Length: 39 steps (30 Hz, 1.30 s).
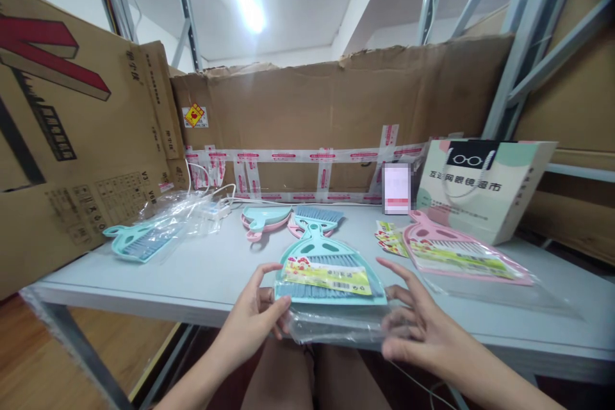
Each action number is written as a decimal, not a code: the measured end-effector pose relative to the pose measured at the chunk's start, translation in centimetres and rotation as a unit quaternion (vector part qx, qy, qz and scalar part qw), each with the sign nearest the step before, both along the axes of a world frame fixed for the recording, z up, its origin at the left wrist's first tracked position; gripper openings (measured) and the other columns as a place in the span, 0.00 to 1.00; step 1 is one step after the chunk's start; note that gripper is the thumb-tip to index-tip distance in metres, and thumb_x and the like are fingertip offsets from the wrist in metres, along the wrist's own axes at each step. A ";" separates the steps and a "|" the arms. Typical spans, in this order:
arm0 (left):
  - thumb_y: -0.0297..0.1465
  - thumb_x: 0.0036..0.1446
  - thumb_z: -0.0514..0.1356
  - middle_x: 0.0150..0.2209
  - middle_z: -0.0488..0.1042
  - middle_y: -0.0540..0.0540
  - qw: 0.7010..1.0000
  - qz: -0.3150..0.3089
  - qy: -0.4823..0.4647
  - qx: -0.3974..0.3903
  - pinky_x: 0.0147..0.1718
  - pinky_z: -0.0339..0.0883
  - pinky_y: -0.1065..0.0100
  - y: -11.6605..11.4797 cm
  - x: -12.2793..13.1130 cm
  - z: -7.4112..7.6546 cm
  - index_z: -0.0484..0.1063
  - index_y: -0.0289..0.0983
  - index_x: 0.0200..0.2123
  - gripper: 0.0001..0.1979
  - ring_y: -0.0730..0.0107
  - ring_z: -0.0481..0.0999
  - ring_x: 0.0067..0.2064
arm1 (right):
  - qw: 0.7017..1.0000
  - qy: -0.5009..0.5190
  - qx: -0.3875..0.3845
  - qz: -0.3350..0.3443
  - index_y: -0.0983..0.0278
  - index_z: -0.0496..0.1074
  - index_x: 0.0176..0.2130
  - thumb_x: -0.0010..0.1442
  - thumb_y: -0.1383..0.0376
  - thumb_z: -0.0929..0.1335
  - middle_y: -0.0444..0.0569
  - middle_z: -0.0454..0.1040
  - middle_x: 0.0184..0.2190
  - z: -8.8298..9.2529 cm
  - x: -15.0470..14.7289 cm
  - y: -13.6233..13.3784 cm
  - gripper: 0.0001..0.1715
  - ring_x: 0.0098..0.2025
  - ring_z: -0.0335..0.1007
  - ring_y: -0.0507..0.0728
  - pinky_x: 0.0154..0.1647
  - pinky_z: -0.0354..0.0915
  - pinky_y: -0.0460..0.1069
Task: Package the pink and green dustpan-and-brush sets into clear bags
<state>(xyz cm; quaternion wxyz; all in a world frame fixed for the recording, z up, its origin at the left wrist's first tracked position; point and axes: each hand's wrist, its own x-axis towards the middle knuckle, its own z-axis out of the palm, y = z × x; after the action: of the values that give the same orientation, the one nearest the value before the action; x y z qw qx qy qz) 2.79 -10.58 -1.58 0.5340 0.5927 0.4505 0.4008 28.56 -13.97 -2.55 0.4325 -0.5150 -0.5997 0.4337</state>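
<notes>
A teal dustpan-and-brush set (pixel 327 269) with a yellow label card lies at the table's near edge, its wide end inside a clear plastic bag (pixel 336 323). My left hand (pixel 254 317) pinches the bag's left edge beside the dustpan. My right hand (pixel 416 320) lies on the bag's right side, fingers curled and spread over the plastic, thumb raised.
On the grey table (pixel 202 269): a bagged pink set (pixel 461 256) at right with label cards (pixel 390 238), a loose teal dustpan (pixel 264 218) and brush (pixel 314 218) behind, a bagged teal set (pixel 144 240) at left, a paper gift bag (pixel 480 186), cardboard walls around.
</notes>
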 end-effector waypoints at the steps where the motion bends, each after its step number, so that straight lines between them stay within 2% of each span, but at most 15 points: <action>1: 0.44 0.49 0.60 0.21 0.68 0.54 1.000 -0.003 0.009 0.007 0.19 0.63 0.73 0.0 -0.1 -0.1 0.51 0.37 0.53 0.32 0.73 0.70 0.22 | 0.998 -0.053 0.043 0.006 0.55 0.50 0.60 0.37 0.58 0.76 0.49 0.68 0.41 -0.3 0.2 -0.2 0.56 0.31 0.70 0.53 0.37 0.70 0.51; 3: 0.43 0.51 0.58 0.22 0.67 0.53 0.999 -0.012 0.025 0.021 0.20 0.63 0.74 0.0 -0.3 -0.3 0.56 0.37 0.50 0.27 0.74 0.69 0.23 | 0.978 -0.161 0.131 0.010 0.54 0.61 0.56 0.42 0.60 0.74 0.49 0.67 0.40 -0.7 0.4 -0.5 0.42 0.31 0.69 0.52 0.37 0.70 0.50; 5: 0.44 0.54 0.55 0.23 0.65 0.52 0.998 -0.028 0.044 0.035 0.21 0.63 0.74 -0.2 -0.7 -0.3 0.60 0.36 0.49 0.24 0.74 0.68 0.25 | 0.943 -0.246 0.222 -0.002 0.55 0.70 0.48 0.52 0.61 0.68 0.49 0.67 0.36 -1.2 0.6 -0.5 0.21 0.31 0.68 0.52 0.36 0.69 0.49; 6: 0.44 0.54 0.55 0.25 0.65 0.52 0.996 -0.043 0.060 0.044 0.23 0.63 0.73 -0.4 -1.1 -0.3 0.61 0.36 0.50 0.24 0.74 0.68 0.27 | 0.922 -0.275 0.271 -0.018 0.56 0.72 0.44 0.55 0.62 0.66 0.49 0.67 0.34 -1.4 0.7 -0.4 0.15 0.30 0.68 0.53 0.34 0.69 0.49; 9: 0.43 0.42 0.65 0.32 0.66 0.51 0.977 -0.089 0.165 0.101 0.29 0.65 0.72 -1.1 -2.1 -0.2 0.60 0.43 0.55 0.36 0.74 0.66 0.30 | 0.858 -0.326 0.391 -0.062 0.59 0.76 0.37 0.57 0.63 0.64 0.53 0.69 0.34 -2.0 1.1 0.2 0.11 0.36 0.69 0.57 0.34 0.69 0.51; 11: 0.41 0.34 0.70 0.35 0.66 0.51 0.953 -0.085 0.246 0.156 0.31 0.65 0.71 -1.5 -2.3 -0.2 0.60 0.47 0.56 0.42 0.74 0.65 0.30 | 0.838 -0.340 0.422 -0.068 0.59 0.75 0.36 0.57 0.64 0.64 0.55 0.71 0.40 -2.2 1.2 0.5 0.10 0.41 0.70 0.59 0.38 0.69 0.53; 13: 0.40 0.39 0.68 0.36 0.65 0.49 0.934 -0.047 0.287 0.207 0.29 0.65 0.71 -1.8 -2.1 -0.6 0.65 0.46 0.52 0.34 0.74 0.65 0.30 | 0.844 -0.337 0.414 -0.046 0.58 0.75 0.35 0.58 0.65 0.63 0.54 0.73 0.42 -2.2 1.2 0.7 0.10 0.44 0.69 0.60 0.41 0.68 0.54; 16: 0.39 0.53 0.58 0.33 0.65 0.46 0.911 0.032 0.295 0.287 0.28 0.64 0.71 -1.8 -1.1 -1.7 0.72 0.42 0.44 0.16 0.71 0.67 0.31 | 0.872 -0.310 0.378 -0.030 0.58 0.74 0.34 0.58 0.65 0.63 0.50 0.76 0.36 -2.0 0.8 0.8 0.10 0.42 0.70 0.59 0.42 0.67 0.54; 19: 0.35 0.58 0.52 0.32 0.64 0.45 0.878 0.111 0.293 0.363 0.32 0.65 0.69 -1.5 0.0 -2.5 0.75 0.40 0.36 0.12 0.69 0.68 0.33 | 0.892 -0.278 0.352 -0.058 0.59 0.73 0.33 0.59 0.63 0.63 0.49 0.75 0.33 -2.0 0.2 0.8 0.09 0.39 0.70 0.59 0.40 0.67 0.54; 22: 0.34 0.58 0.53 0.34 0.65 0.44 0.861 0.152 0.295 0.385 0.37 0.64 0.65 -1.3 0.6 -2.6 0.73 0.39 0.29 0.11 0.66 0.67 0.37 | 0.904 -0.260 0.324 -0.098 0.59 0.71 0.33 0.59 0.61 0.62 0.49 0.74 0.31 -2.3 -0.2 1.1 0.09 0.37 0.69 0.58 0.38 0.66 0.53; 25: 0.33 0.56 0.54 0.37 0.68 0.43 0.854 0.168 0.323 0.372 0.42 0.60 0.59 -1.1 0.8 -2.5 0.69 0.38 0.24 0.10 0.60 0.67 0.42 | 0.897 -0.269 0.311 -0.165 0.60 0.70 0.39 0.59 0.57 0.62 0.52 0.72 0.36 -2.8 -0.4 1.6 0.12 0.41 0.68 0.60 0.41 0.65 0.55; 28: 0.33 0.55 0.54 0.40 0.69 0.43 0.850 0.171 0.351 0.353 0.42 0.57 0.56 -1.0 0.8 -2.6 0.66 0.38 0.23 0.10 0.56 0.66 0.46 | 0.892 -0.285 0.278 -0.214 0.62 0.64 0.48 0.56 0.52 0.63 0.55 0.70 0.41 -3.2 -0.3 2.0 0.24 0.43 0.67 0.62 0.43 0.63 0.57; 34: 0.34 0.55 0.53 0.41 0.69 0.43 0.863 0.166 0.352 0.322 0.43 0.55 0.55 -0.9 0.5 -2.9 0.67 0.38 0.23 0.10 0.55 0.65 0.47 | 0.928 -0.279 0.176 -0.172 0.62 0.59 0.50 0.56 0.52 0.60 0.49 0.71 0.34 -2.7 -0.2 2.4 0.25 0.37 0.69 0.58 0.40 0.64 0.55; 37: 0.35 0.54 0.55 0.44 0.68 0.43 0.873 0.153 0.344 0.309 0.44 0.56 0.55 -0.9 0.5 -2.3 0.71 0.41 0.33 0.07 0.56 0.65 0.47 | 0.933 -0.279 0.170 -0.150 0.62 0.57 0.50 0.57 0.53 0.60 0.45 0.69 0.29 -2.4 -0.3 2.5 0.25 0.31 0.67 0.56 0.37 0.64 0.53; 39: 0.36 0.52 0.57 0.45 0.67 0.43 0.881 0.127 0.343 0.298 0.45 0.56 0.54 -0.8 0.5 -1.4 0.71 0.43 0.39 0.10 0.56 0.64 0.47 | 0.935 -0.285 0.164 -0.135 0.62 0.56 0.50 0.57 0.54 0.59 0.43 0.67 0.26 -2.2 -0.4 2.5 0.24 0.28 0.66 0.55 0.35 0.63 0.52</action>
<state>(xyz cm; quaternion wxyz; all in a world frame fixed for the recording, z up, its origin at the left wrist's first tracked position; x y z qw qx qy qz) 3.24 -11.42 -3.00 0.0883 0.7622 0.5360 0.3520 28.20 -11.50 -4.75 0.3763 -0.6150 -0.6855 0.1017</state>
